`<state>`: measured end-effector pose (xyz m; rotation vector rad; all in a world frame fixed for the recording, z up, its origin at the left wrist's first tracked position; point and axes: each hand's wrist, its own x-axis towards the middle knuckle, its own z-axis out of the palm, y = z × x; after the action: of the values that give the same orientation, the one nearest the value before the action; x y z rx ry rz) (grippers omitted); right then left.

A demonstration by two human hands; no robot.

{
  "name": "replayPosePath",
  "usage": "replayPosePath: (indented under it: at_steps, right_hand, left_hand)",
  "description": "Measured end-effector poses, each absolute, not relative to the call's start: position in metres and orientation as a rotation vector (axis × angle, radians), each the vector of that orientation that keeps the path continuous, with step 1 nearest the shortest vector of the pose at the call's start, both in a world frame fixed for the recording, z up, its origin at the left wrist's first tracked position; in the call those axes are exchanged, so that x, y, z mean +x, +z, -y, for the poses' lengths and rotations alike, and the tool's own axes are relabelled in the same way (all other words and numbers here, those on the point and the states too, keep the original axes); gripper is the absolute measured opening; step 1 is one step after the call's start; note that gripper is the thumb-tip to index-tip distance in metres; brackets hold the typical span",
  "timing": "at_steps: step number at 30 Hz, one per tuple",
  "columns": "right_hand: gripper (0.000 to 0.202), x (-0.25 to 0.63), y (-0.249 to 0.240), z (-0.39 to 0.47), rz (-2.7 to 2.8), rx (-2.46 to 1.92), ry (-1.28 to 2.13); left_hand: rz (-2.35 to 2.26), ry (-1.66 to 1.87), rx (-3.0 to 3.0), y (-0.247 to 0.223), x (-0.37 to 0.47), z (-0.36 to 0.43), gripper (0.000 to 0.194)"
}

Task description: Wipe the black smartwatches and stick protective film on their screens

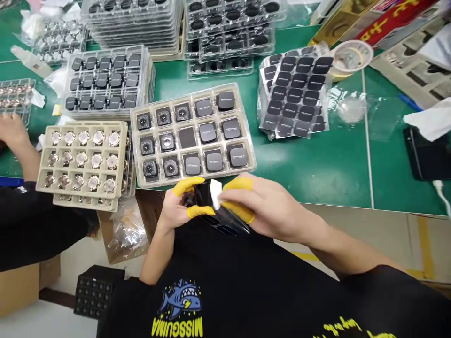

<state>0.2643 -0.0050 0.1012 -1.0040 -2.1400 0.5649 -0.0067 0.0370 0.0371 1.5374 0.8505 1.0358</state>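
Observation:
My left hand point(181, 202), with yellow finger covers, grips a dark, glossy watch case point(203, 194) at the table's front edge. My right hand point(259, 202), also in yellow finger covers, pinches a small white cloth point(216, 193) against the right side of the case. A dark sheet with clear film point(230, 223) hangs beneath my right fingers; what holds it is hidden. Just beyond my hands lies a beige tray point(160, 181) of watch cases. Its left compartments show round sensor backs, while the right ones hold pieces with grey covers. One middle compartment has no case in it.
Left of the tray sit stacked beige trays of round watches point(72, 150) and clear trays of dark pieces point(105, 68). Tall tray stacks point(134, 23) stand behind. Sticker sheets point(296, 94), a tape roll point(352, 58) and a phone point(428, 155) lie rightward. Another person's hand point(13, 131) is far left.

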Motion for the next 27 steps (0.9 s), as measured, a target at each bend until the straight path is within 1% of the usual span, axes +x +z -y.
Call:
replayPosePath:
  at_steps: [2,4,9,10,13,15,18,20,22,24,27]
  right_hand:
    - [0.026,0.249,0.104,-0.005,2.238,-0.890,0.507]
    - [0.022,0.242,0.102,-0.012,2.265,-0.848,0.447]
    - [0.023,0.227,0.093,-0.019,2.242,-0.859,0.376]
    - [0.023,0.224,0.092,-0.021,2.235,-0.879,0.354]
    - [0.018,0.223,0.087,-0.027,2.205,-0.997,0.274]
    - [0.014,0.231,0.086,-0.032,2.146,-1.118,0.241]
    - [0.013,0.245,0.094,-0.034,1.978,-1.189,0.337]
    - [0.013,0.250,0.104,-0.031,1.931,-1.098,0.466]
    - [0.009,0.248,0.112,-0.027,2.000,-0.958,0.561]
    - [0.003,0.240,0.116,-0.023,2.113,-0.851,0.569]
    - [0.008,0.227,0.110,-0.024,2.204,-0.821,0.443]
  left_hand:
    - [-0.818,1.020,1.538,0.037,-0.008,-0.036,0.075]
    - [-0.827,0.981,1.537,0.036,-0.011,-0.034,0.076]
    - [-0.904,0.881,1.562,0.029,-0.015,-0.029,0.090]
    - [-0.897,0.888,1.563,0.027,-0.014,-0.028,0.090]
    - [-0.825,0.989,1.527,0.021,-0.010,-0.027,0.078]
    - [-0.772,1.091,1.465,0.019,-0.009,-0.027,0.074]
    - [-0.756,1.177,1.374,0.017,-0.012,-0.027,0.080]
    - [-0.752,1.182,1.353,0.019,-0.014,-0.028,0.081]
    - [-0.736,1.170,1.366,0.022,-0.015,-0.030,0.082]
    - [-0.724,1.148,1.412,0.024,-0.015,-0.033,0.084]
    - [-0.694,1.115,1.502,0.026,-0.012,-0.036,0.087]
